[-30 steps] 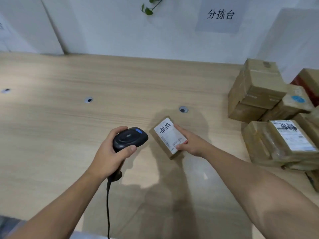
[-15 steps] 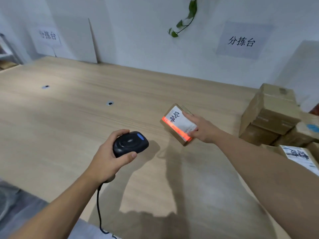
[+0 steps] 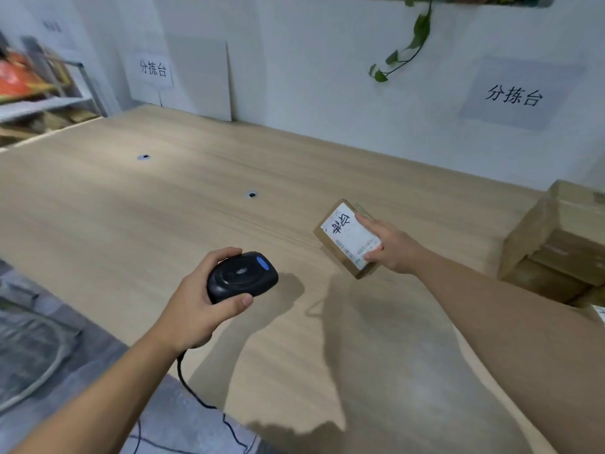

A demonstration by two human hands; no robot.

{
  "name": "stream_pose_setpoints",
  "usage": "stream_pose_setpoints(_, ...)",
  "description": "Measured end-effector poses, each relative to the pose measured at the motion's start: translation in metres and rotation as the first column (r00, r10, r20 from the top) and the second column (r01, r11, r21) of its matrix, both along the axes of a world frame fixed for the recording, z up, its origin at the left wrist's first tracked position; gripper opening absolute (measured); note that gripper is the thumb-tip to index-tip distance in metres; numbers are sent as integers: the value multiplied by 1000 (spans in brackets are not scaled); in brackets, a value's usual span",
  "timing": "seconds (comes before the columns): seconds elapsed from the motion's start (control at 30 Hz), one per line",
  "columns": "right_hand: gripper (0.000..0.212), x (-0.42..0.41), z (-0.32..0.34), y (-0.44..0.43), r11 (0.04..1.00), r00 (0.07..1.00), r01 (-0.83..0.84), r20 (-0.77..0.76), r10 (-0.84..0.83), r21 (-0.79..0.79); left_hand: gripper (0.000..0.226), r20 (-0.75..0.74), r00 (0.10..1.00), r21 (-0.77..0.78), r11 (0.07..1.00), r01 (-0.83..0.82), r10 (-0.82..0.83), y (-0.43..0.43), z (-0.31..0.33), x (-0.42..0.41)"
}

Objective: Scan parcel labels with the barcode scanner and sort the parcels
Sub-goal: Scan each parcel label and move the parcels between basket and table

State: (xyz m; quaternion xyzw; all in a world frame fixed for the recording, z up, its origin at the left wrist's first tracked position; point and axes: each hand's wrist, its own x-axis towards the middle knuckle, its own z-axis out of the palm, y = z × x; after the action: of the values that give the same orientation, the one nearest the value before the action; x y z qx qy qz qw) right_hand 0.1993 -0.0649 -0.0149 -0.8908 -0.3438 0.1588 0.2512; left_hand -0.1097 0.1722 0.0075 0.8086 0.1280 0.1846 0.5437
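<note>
The scanner (image 3: 242,276) is gripped in the left hand (image 3: 196,309), aimed at the parcel (image 3: 347,237). Just beyond, the parcel is held tilted above the table (image 3: 163,208) by the right hand (image 3: 393,247). The red line seen earlier across its label (image 3: 352,232) is gone, so the scan is judged done; sorting is due.

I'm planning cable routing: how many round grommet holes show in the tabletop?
2. One grommet hole is at the far left of the table; the second grommet hole is nearer the middle, left of the held parcel. Others may be hidden behind the boxes.
</note>
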Motion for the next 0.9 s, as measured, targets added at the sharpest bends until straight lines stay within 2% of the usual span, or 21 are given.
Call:
stream_pose_setpoints(0.13, 91, -29, -1, 53, 996, 999, -22, -30, 24, 83, 69, 34, 986, -10, 986, -165, 165, 26, -1, -36)
stream_pose_setpoints(0.27, 89, -76, -5, 132, 977, 991, 7, -133, 22, 211, 72, 82, 928, -37, 932, -361, 363, 67, -4, -89)
stream_pose_setpoints(0.37, 90, -117, -11, 199, 969, 986, -29, -154, 68, 244, 70, 103, 881, -10, 886, -463, 462, 105, -3, -135)
stream_pose_setpoints(0.6, 92, -227, -24, 343, 930, 931, -202, -234, 279, 307, 70, 159, 743, 57, 745, -664, 650, 177, 5, -246)
stream_pose_setpoints(0.77, 94, -296, -32, 430, 874, 865, -340, -250, 436, 347, 86, 160, 608, 70, 605, -793, 778, 219, 7, -315)
stream_pose_setpoints(0.9, 92, -331, -30, 493, 837, 821, -371, -281, 498, 402, 83, 179, 522, 110, 510, -853, 834, 252, 14, -348)
